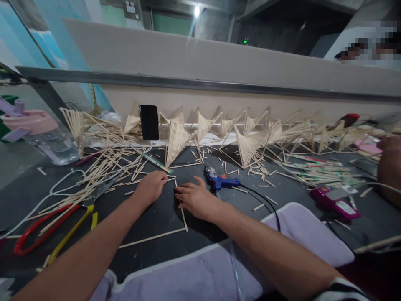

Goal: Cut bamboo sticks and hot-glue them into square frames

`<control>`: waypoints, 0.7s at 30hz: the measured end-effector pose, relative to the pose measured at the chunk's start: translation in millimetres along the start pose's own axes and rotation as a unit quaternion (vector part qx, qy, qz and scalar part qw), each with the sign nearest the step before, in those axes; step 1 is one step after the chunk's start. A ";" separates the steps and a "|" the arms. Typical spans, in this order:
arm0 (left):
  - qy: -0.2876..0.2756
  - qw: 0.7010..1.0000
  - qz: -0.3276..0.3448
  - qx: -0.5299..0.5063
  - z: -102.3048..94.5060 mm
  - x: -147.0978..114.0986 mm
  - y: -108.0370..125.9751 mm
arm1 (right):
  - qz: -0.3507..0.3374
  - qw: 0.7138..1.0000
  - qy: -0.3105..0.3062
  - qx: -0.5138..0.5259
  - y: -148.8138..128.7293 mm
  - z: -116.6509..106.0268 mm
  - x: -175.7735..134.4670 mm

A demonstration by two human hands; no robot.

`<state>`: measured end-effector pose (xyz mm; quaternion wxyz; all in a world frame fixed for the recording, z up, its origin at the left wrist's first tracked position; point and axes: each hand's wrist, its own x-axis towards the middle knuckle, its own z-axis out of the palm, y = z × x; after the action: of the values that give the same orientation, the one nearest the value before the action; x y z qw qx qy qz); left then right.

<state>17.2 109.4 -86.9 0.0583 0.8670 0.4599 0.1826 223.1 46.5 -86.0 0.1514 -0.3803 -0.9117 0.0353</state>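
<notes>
On the dark table, thin wooden sticks form a frame of straight sides; its near side is a wooden stick (153,238) meeting another at a corner. My left hand (150,187) is closed at the far side, its fingertips pinching a wooden stick (171,178) near the far corner. My right hand (199,200) lies over the right side of the frame, fingers stretched out and thumb apart, fingertips touching the stick (184,217) beneath. Just beyond the right hand lies a blue hot glue gun (227,182) with a black cord.
Twisted stick models (177,140) line the back, beside a black phone (149,122). Scissors (59,228), loose sticks and a water bottle (46,136) are on the left. A purple glue gun (335,204) lies right, near another person's hand (390,167). Lilac cloth (188,276) covers the near edge.
</notes>
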 end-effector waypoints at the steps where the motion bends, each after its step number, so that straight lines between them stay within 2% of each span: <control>1: 0.001 1.000 0.000 0.000 0.7 -0.1 -0.5 | 0.001 1.000 -0.002 -0.001 -0.2 -0.5 0.1; 21: -0.018 1.000 -0.019 -0.012 -2.7 -1.4 3.2 | 0.003 1.000 -0.003 0.003 1.4 3.0 0.1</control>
<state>17.9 106.2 -83.9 0.0805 0.8605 0.4730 0.1711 223.1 47.8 -89.1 0.1493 -0.3822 -0.9111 0.0398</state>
